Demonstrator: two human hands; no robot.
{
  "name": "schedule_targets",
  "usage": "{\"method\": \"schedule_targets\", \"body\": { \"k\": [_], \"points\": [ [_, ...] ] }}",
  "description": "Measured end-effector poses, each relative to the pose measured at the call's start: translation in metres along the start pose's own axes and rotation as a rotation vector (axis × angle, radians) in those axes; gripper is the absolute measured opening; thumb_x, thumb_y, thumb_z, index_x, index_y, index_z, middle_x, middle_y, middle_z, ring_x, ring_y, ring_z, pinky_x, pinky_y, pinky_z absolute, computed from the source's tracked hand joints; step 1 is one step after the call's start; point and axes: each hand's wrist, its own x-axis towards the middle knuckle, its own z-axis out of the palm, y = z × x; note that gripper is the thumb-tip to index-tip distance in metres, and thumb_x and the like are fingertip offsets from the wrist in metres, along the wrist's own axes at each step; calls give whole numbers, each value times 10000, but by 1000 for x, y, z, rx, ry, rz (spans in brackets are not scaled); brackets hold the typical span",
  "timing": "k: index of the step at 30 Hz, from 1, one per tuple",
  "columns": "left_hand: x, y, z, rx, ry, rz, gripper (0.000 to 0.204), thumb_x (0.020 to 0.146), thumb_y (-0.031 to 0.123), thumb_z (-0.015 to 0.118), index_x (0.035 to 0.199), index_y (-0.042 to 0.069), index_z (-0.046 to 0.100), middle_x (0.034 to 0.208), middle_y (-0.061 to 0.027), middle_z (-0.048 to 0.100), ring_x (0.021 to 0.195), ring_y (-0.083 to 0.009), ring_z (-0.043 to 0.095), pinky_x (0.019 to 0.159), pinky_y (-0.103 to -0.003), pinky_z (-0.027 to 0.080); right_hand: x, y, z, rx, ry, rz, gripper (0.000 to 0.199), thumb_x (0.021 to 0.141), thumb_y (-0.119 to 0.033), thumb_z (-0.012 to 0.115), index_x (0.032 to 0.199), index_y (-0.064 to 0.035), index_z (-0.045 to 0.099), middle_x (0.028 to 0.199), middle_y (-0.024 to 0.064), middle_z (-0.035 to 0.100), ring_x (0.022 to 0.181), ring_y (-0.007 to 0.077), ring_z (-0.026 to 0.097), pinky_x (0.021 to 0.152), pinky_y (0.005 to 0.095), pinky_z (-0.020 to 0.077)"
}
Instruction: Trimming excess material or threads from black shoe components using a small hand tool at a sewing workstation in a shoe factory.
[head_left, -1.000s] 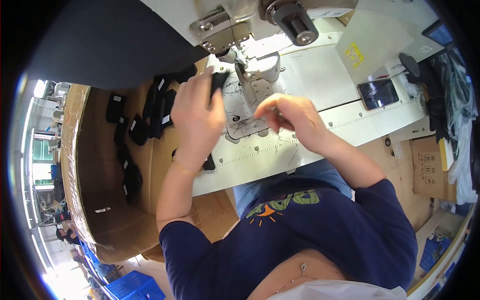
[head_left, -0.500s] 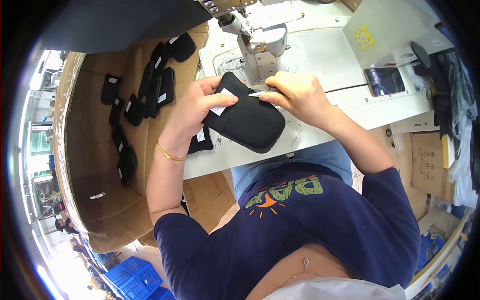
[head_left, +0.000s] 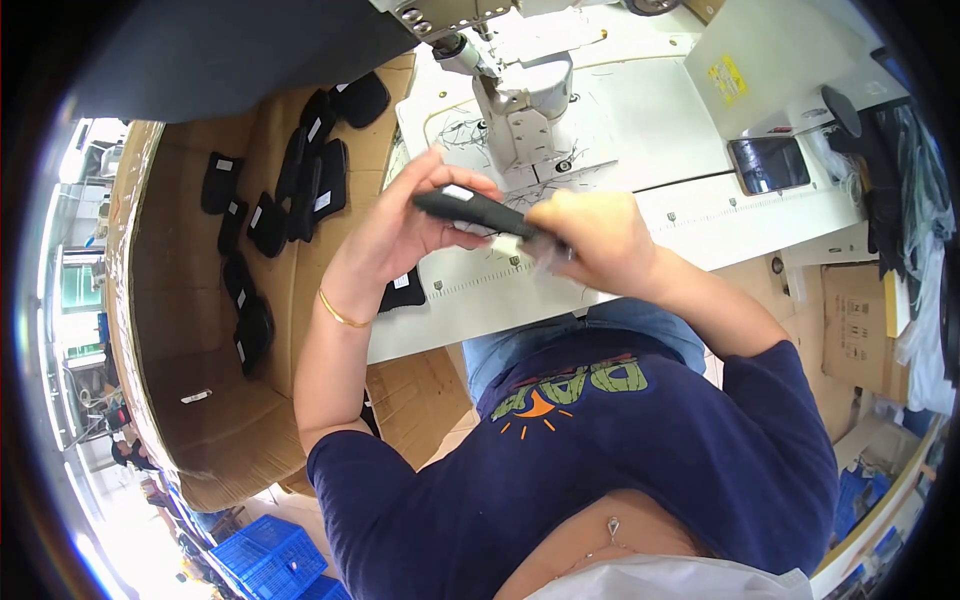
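Note:
A black padded fabric piece (head_left: 468, 207) with white labels is held edge-on above the front of the white sewing table (head_left: 470, 318). My left hand (head_left: 395, 222) is closed around its left end, thumb below and fingers above. My right hand (head_left: 605, 238), somewhat blurred, is closed at the right end of the piece. A pale, smeared shape (head_left: 550, 258) shows under the right fingers; what it is cannot be made out. Another black piece (head_left: 405, 293) lies on the table edge beside my left wrist, partly hidden.
The sewing machine (head_left: 525, 125) stands just beyond my hands, with loose threads around its base. At the left a large cardboard box (head_left: 190, 420) holds several black labelled pieces (head_left: 268, 225). A phone (head_left: 768, 164) lies at the right, near a grey-white panel (head_left: 770, 60).
The black piece has turned from its broad face to its edge. My right hand has moved down and closed near its right end; the white-tipped tool it held no longer shows clearly.

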Motion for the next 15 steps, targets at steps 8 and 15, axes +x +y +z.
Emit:
{"method": "schedule_targets", "body": {
  "k": [8, 15],
  "points": [
    [-2, -8, 8, 297, 307, 252, 288, 866, 128, 679, 1138, 39, 649, 855, 20, 682, 681, -33, 589, 553, -178, 451, -5, 13, 7, 1006, 30, 800, 302, 999, -289, 554, 940, -3, 631, 716, -1, 563, 686, 72, 514, 630, 224, 431],
    [-1, -8, 0, 206, 183, 185, 281, 862, 120, 670, 1126, 25, 650, 832, 13, 678, 620, -22, 566, 486, -174, 417, 4, 22, 16, 915, -19, 603, 329, 1018, -346, 518, 963, -41, 629, 754, -52, 520, 660, 27, 452, 577, 183, 361]
  ]
}}
